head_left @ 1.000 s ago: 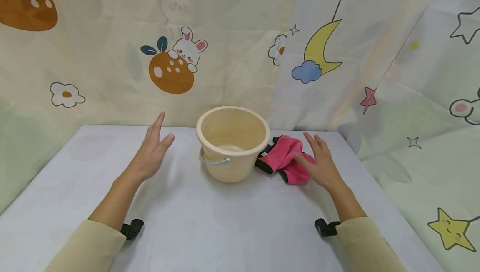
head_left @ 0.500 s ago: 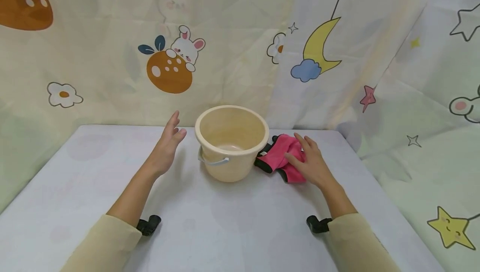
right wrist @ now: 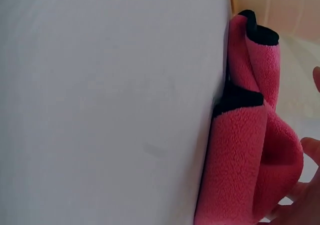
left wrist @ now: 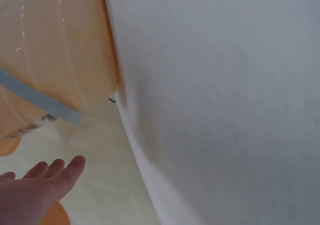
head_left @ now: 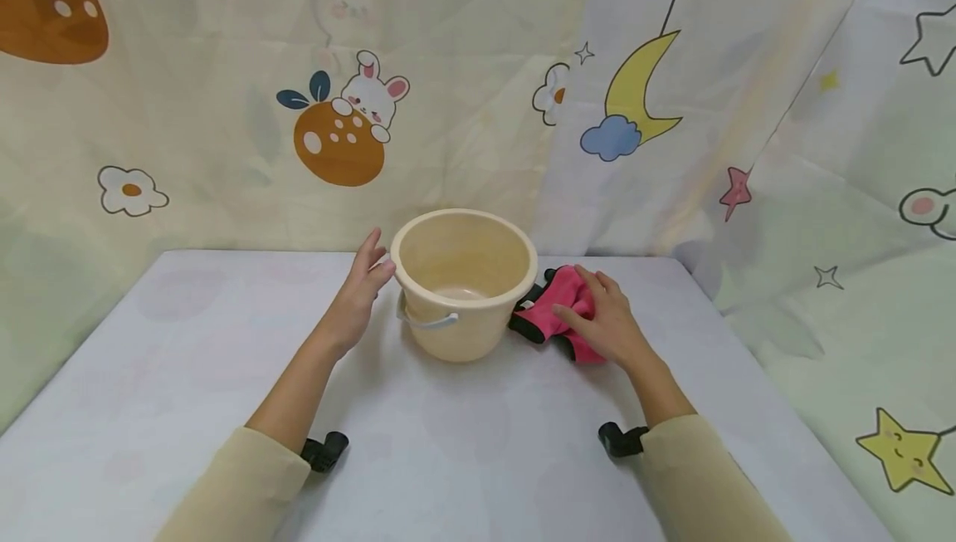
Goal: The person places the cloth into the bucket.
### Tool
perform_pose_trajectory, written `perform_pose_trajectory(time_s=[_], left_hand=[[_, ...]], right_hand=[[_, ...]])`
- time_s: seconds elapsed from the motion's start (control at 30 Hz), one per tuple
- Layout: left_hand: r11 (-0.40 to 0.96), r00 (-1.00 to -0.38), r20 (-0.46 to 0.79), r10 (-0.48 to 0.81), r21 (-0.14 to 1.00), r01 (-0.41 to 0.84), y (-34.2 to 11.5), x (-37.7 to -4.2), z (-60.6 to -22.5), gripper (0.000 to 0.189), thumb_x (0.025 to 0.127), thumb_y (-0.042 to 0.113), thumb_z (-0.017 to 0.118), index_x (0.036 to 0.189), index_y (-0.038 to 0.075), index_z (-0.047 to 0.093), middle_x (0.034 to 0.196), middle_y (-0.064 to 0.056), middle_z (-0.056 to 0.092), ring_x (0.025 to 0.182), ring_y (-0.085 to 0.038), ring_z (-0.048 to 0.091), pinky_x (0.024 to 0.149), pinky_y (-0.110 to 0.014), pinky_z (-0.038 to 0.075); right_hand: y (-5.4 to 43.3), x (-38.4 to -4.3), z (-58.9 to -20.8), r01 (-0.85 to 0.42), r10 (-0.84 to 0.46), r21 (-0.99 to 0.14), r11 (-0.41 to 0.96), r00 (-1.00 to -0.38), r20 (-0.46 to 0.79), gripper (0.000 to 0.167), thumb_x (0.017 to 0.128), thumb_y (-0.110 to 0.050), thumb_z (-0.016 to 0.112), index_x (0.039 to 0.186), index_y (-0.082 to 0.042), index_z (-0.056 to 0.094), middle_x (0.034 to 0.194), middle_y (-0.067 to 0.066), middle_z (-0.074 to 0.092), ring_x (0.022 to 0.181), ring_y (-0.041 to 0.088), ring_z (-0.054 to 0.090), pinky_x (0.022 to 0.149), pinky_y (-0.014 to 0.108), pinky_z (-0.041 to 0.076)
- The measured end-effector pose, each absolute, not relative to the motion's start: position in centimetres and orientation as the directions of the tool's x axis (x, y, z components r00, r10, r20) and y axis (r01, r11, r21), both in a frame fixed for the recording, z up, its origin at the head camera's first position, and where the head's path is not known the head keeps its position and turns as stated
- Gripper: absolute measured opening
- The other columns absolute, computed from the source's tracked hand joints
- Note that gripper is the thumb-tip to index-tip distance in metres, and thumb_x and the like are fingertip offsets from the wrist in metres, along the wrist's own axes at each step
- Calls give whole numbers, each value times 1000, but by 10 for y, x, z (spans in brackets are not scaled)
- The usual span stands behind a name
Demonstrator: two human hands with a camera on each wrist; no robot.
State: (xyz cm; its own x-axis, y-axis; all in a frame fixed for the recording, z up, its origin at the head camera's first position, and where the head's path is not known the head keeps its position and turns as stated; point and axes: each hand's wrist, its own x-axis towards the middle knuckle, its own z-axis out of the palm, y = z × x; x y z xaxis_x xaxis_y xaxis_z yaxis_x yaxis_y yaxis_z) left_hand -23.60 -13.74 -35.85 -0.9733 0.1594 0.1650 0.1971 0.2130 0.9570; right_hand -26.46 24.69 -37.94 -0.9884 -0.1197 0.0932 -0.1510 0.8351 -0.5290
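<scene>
We see the left forearm (head_left: 295,397) and right forearm (head_left: 660,386) angled inward, the left hand (head_left: 358,297) straight-fingered, the right hand (head_left: 608,322) relaxed with thumb (head_left: 573,320) spread.

Tbl (head_left: 463,451): free lane in front of bucket (head_left: 463,339), btwn L hand (head_left: 354,301) & R hand (head_left: 608,322); more room out far L. Bucket mouth faces up, enterable from above. L side: gap btwn L hand & bucket wall per L wrist view; handle (head_left: 429,324) hangs at L-front, juts out, an obstacle low down. R side: pink cloth (head_left: 543,318) blocks, lying right beside bucket; R hand at its R part, contact unclear. Rear: curtain (head_left: 478,152) close behind tbl edge; clearance behind bucket can't be judged.
</scene>
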Motion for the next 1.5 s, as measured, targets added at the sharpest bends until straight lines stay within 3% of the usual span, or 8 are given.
perform_pose_trajectory(time_s=[0.27,0.53,0.87,1.07,1.2,1.5], left_hand=[[175,-964,164,208,964,202,-131,-240,-362,80,104,42,44,166,26,-4,162,-21,31,151,-36,30,119,-67,21],[147,-963,155,221,971,189,-130,-241,-365,77,103,39,45,166,30,2,158,-21,35,144,-38,42,111,-69,37],[110,-971,127,203,982,152,-133,-239,-366,73,104,39,47,166,37,8,159,-18,37,146,-36,40,106,-67,43],[100,-970,129,207,983,153,-133,-239,-365,73,104,40,48,165,38,9,160,-17,36,146,-36,39,106,-68,42],[97,-970,124,209,985,146,-131,-239,-366,73,103,41,48,165,37,9,160,-18,35,146,-37,39,107,-68,41],[79,-974,107,200,989,124,-128,-239,-366,73,103,41,48,165,37,9,160,-17,34,147,-36,38,107,-68,41]], right_hand=[[241,-276,-386,-113,-89,-545,831,-994,70,89,94,-54,66,165,-19,24,166,25,17,149,50,21,106,71,40],[242,-281,-385,-113,-119,-481,869,-993,18,95,89,-48,72,164,-13,25,163,29,19,145,54,27,107,71,39],[240,-282,-385,-146,-169,-452,880,-986,-10,82,88,-37,78,157,-11,40,156,31,31,138,51,39,106,65,45],[239,-284,-385,-175,-185,-460,871,-982,24,73,88,-26,79,152,-10,48,139,28,49,121,43,52,98,57,48],[238,-283,-386,-188,-181,-474,860,-982,60,69,87,-20,80,149,-8,51,130,27,54,113,40,54,90,53,49],[238,-279,-389,-200,-146,-525,827,-979,144,64,87,-15,80,146,-9,55,124,25,60,109,39,56,86,51,51]])
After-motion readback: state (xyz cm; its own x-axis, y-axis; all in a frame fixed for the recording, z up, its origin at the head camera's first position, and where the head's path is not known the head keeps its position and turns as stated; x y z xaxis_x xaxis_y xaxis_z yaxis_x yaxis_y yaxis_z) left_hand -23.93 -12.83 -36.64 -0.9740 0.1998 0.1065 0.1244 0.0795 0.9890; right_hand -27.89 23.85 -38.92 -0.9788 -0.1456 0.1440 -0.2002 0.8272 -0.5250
